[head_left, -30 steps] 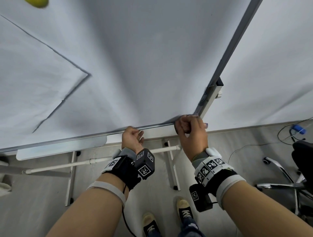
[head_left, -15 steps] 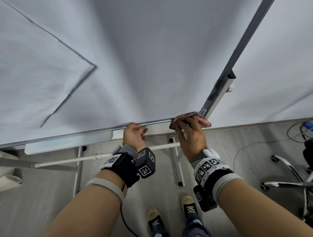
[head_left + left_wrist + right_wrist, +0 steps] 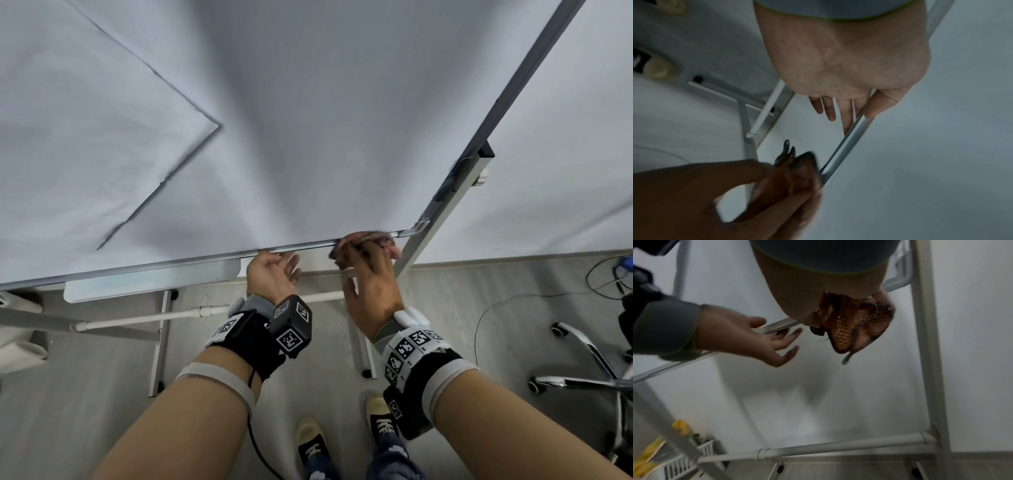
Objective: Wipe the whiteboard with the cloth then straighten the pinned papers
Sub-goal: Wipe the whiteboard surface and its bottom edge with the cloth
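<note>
Right hand (image 3: 371, 284) bunches the cloth (image 3: 375, 240) at the whiteboard (image 3: 325, 137) bottom rail's right corner — press flat, sweep along it; left hand (image 3: 270, 274), fingers loose, steadies the rail.

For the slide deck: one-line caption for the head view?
Right hand wipes cloth along the whiteboard bottom edge while left hand steadies the frame.

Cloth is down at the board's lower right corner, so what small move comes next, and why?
Probably sweep the cloth left along the bottom frame toward the left hand: the right hand grips it at the corner, so only leftward remains.
</note>
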`<state>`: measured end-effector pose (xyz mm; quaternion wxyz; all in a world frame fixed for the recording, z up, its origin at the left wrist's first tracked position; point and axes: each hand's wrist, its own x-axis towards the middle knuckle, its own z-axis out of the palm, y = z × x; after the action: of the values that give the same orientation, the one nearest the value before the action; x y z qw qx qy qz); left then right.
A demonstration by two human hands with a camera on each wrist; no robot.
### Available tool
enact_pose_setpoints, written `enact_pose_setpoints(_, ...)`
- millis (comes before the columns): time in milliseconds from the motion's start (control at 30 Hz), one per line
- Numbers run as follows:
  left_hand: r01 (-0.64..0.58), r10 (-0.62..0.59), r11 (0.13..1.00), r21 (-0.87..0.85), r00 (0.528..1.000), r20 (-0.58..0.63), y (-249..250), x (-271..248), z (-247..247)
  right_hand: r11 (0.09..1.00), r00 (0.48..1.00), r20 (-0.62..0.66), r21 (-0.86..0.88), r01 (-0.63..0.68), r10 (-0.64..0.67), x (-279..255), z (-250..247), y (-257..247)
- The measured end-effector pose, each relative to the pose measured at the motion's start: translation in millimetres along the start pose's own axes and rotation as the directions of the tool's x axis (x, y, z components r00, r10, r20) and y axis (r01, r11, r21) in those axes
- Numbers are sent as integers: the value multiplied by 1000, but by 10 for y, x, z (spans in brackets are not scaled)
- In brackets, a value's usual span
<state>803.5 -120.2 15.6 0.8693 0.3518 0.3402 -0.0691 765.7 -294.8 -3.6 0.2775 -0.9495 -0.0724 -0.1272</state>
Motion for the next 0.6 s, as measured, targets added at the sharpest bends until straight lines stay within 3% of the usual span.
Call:
enact_pose_setpoints(100, -3, 2, 998, -62, 1000, -22, 113, 24, -70, 971, 970, -55, 11, -239, 239, 29, -151, 243)
enact_pose_setpoints(200, -3, 3, 997, -73, 1000, -6, 157, -23, -85, 946, 945, -59, 10, -323, 323, 90, -196, 176)
enact_pose_setpoints(300, -1, 1, 996, -84, 1000, 0, 169, -46, -130, 965, 965, -66, -50, -257, 253, 103, -146, -50)
enact_pose_setpoints(400, 18, -17, 998, -58, 999, 28, 194, -86, -179, 993, 995, 40, -83, -83, 86, 118, -14, -283)
enact_pose_setpoints(500, -2, 2, 1000, -16, 1000, 30, 265, -73, -260, 992, 966, 254, -105, 71, -42, 194, 136, -615)
enact_pose_setpoints(600, -37, 37, 999, -30, 999, 10, 396, -40, -316, 973, 930, 352, -154, 173, -110, 279, 221, -843)
